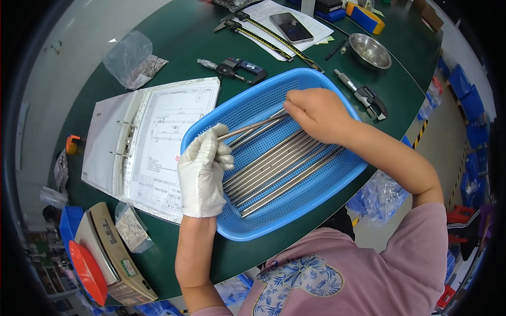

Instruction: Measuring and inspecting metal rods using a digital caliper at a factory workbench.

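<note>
Left hand, right hand: both curled round metal rod | binder page: small print

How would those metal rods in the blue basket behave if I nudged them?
The metal rods look straight, so they're probably stiff. Their seemingly round, shiny sides suggest they might roll or slide, though the raised walls of the blue basket should probably stop them.

Workshop, with calipers, micrometers
</note>
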Demonstrator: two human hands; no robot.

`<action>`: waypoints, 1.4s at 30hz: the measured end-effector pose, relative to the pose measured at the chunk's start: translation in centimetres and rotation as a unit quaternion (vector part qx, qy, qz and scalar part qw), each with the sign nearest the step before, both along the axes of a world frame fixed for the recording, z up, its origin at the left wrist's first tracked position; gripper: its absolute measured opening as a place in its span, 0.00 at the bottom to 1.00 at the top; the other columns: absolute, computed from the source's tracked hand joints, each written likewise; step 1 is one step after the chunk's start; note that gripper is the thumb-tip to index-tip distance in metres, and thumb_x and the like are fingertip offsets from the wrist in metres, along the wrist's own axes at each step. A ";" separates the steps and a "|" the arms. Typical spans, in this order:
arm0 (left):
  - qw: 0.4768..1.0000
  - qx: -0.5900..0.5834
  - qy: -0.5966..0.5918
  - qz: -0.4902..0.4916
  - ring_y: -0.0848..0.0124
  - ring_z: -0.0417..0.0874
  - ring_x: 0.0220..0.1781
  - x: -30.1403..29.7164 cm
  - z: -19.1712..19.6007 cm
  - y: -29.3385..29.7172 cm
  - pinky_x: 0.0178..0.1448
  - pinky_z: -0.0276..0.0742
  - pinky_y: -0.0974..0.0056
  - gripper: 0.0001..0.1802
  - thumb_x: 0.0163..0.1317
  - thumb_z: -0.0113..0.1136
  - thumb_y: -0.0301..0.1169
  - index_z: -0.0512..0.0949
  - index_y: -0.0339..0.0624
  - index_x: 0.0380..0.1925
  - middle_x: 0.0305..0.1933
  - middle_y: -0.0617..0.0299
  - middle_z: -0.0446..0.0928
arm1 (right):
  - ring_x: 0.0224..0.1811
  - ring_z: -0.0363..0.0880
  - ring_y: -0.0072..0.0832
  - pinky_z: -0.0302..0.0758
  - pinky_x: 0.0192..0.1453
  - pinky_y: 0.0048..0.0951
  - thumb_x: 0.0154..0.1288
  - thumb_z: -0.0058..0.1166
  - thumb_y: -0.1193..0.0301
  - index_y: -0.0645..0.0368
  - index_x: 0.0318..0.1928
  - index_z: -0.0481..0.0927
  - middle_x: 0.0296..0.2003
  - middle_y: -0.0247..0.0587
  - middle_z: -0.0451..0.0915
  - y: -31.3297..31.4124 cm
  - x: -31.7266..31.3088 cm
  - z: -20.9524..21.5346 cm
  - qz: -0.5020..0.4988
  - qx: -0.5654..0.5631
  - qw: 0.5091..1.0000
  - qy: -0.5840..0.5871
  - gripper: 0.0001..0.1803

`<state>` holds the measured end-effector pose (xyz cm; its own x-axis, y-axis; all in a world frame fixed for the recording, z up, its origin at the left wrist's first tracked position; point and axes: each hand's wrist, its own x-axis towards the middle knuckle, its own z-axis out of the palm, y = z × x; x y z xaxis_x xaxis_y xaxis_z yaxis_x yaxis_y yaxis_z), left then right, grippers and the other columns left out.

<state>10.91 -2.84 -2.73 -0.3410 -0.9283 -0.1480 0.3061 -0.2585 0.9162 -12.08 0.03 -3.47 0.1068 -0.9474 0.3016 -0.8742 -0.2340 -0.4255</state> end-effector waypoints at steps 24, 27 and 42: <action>0.989 -0.075 0.095 -0.084 0.73 0.73 0.34 0.5 0.0 0.5 0.43 0.69 0.68 0.10 0.54 0.56 0.25 0.75 0.33 0.36 0.30 0.62 0.73 | 0.20 0.70 0.38 0.64 0.25 0.36 0.63 0.42 0.63 0.60 0.24 0.70 0.16 0.42 0.69 -0.4 1.6 0.4 0.102 0.050 0.956 -0.269 0.15; 0.991 -0.059 0.089 -0.080 0.73 0.73 0.35 0.6 0.0 0.5 0.43 0.69 0.69 0.10 0.54 0.56 0.25 0.75 0.32 0.37 0.30 0.61 0.73 | 0.20 0.70 0.38 0.64 0.25 0.36 0.63 0.42 0.64 0.60 0.24 0.70 0.15 0.41 0.69 -0.3 1.6 0.7 0.112 0.067 0.947 -0.293 0.15; 0.988 -0.042 0.090 -0.122 0.73 0.69 0.29 -0.1 0.0 0.9 0.37 0.69 0.69 0.12 0.65 0.47 0.36 0.69 0.36 0.38 0.26 0.62 0.68 | 0.22 0.69 0.40 0.63 0.25 0.37 0.59 0.45 0.70 0.61 0.21 0.68 0.17 0.42 0.68 -0.6 2.3 1.1 0.126 -0.050 0.987 -0.089 0.11</action>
<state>10.81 -1.95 -2.74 -0.5692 -0.8221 0.0093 0.4043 -0.2701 0.8738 -9.80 -0.56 -2.36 0.2715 -0.8623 0.4275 -0.6968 -0.4825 -0.5307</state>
